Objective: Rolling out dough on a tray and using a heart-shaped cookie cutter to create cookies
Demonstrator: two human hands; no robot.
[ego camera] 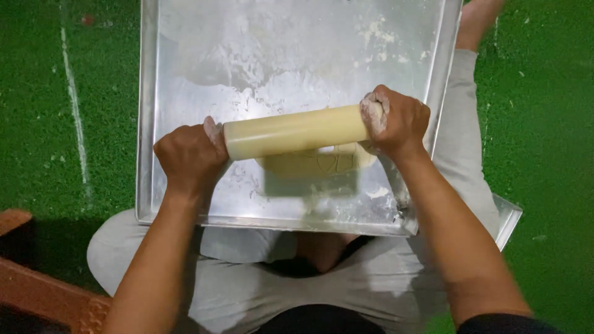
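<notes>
Cream rolling pin (296, 131) | on dough (315, 162) | left hand (190, 158), right hand (396, 120) fingers clenched around its ends

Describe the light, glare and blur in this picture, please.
Head view: soft overhead light; the metal tray shows broad pale glare at its upper part and mirrors the rolling pin as a dim patch below it; the dough looks slightly blurred; both hands, left hand and right hand, are fairly sharp.

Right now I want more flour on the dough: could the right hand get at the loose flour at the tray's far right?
Probably yes: the right hand grips the rolling pin, but bare tray lies between it and the flour.
</notes>
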